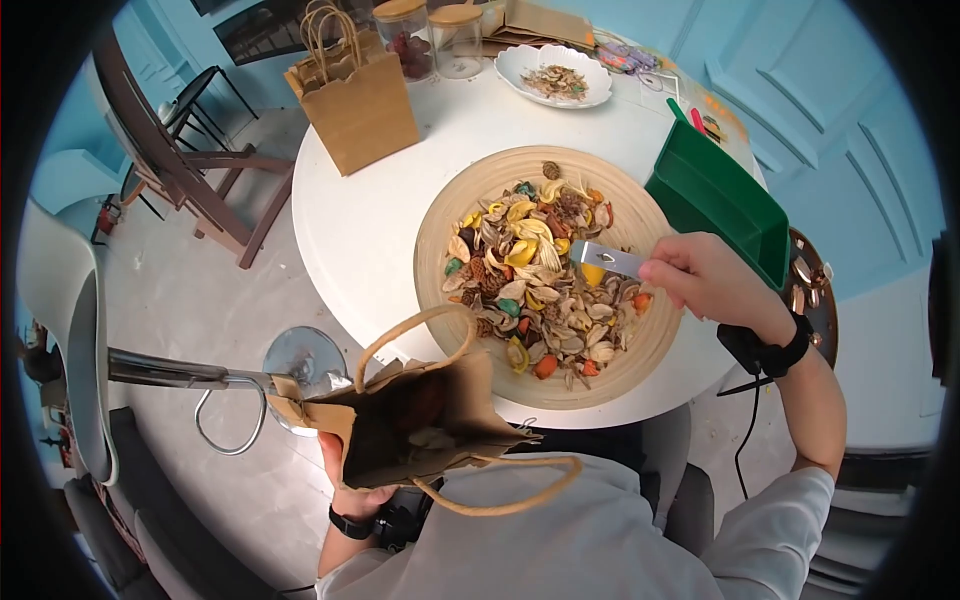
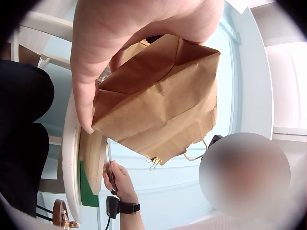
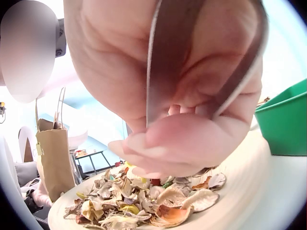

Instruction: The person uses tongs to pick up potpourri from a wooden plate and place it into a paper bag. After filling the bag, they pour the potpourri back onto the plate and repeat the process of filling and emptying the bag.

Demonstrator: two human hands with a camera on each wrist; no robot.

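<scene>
On the white table (image 1: 350,230), potpourri (image 1: 540,245) lies in a round tray (image 1: 434,250), a green bin (image 1: 720,190) at its right. Above the potpourri, the right hand (image 1: 712,275) pinches tongs (image 1: 612,260); by the table's near edge, the left hand (image 2: 139,24) grips a gaping bag (image 2: 163,105). Blue walls (image 1: 830,170) rise beyond pale floor (image 1: 220,290).

White table (image 1: 345,225), wooden tray (image 1: 430,260), green box (image 1: 725,200), bag (image 1: 362,115), dish (image 1: 514,66), jars (image 1: 458,50)

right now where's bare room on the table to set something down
Bare tabletop shows between the standing paper bag and wooden tray, and between that tray and the white dish. Crowded: the back, with jars, and the right, with the green bin.
</scene>
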